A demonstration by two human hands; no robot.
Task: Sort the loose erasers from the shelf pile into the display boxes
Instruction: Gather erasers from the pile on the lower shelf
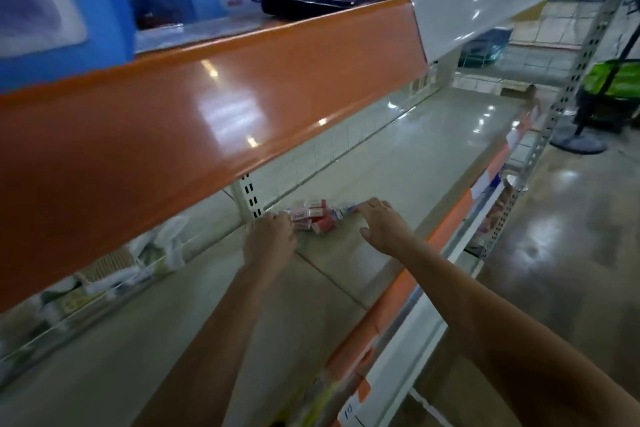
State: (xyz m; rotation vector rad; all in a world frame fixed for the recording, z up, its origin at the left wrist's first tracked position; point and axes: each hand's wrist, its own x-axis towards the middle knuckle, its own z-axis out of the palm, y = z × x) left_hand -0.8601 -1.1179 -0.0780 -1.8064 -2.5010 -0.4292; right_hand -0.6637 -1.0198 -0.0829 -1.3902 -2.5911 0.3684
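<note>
step: reaching into the eraser pile [313, 213], gathering not yet done
pile: back of the shelf [398, 163], near the slotted upright [250, 196]
left hand [272, 236]: fingers curled at pile's left edge; grip unclear
right hand [382, 224]: fingers spread, flat at pile's right edge
display boxes: not in view
next: likely scoop the pile forward, then find the boxes
</note>
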